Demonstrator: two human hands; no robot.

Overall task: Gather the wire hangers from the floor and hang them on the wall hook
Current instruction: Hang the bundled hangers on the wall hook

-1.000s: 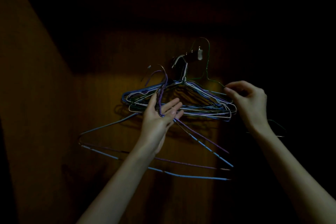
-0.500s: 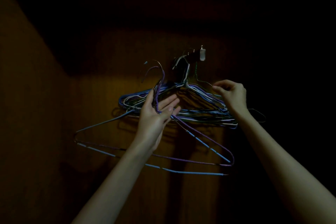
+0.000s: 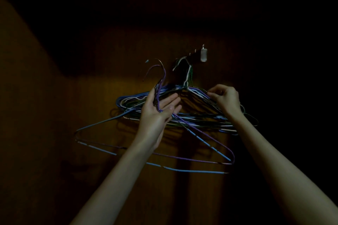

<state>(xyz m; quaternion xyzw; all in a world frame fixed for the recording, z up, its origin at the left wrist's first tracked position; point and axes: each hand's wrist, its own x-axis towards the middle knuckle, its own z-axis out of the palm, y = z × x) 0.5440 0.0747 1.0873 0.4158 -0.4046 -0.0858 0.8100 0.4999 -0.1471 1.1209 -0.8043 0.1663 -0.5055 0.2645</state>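
The wooden wall (image 3: 95,107) fills the view; it is dim, with a lit patch behind the hangers and deep shadow above

The bundle of hung hangers (image 3: 201,115) lies flat against the wall. Their necks gather and rise to the wall hook (image 3: 184,60), and their blue, white and green wires overlap in one stack. The count cannot be told

Two loose hangers (image 3: 182,159), one blue and one purple, sit in front of the bundle and lower. Their bottom bars slope down to the right, and their hooks (image 3: 161,71) stand up just to the left of the wall hook, apart from it

The left hand (image 3: 157,113) is raised palm toward the camera. The twisted necks of the two loose hangers run across the palm between thumb and fingers. The fingers (image 3: 172,98) are nearly straight and spread only a little; the thumb stands up beside the necks. The hangers rest in the hand with no tight curl around them

The right hand (image 3: 225,99) is at the right shoulder of the hung bundle. Its fingers are curled, and the fingertips pinch the upper wires there

A small white tag (image 3: 203,55) hangs just to the right of the wall hook, with small pegs beside it
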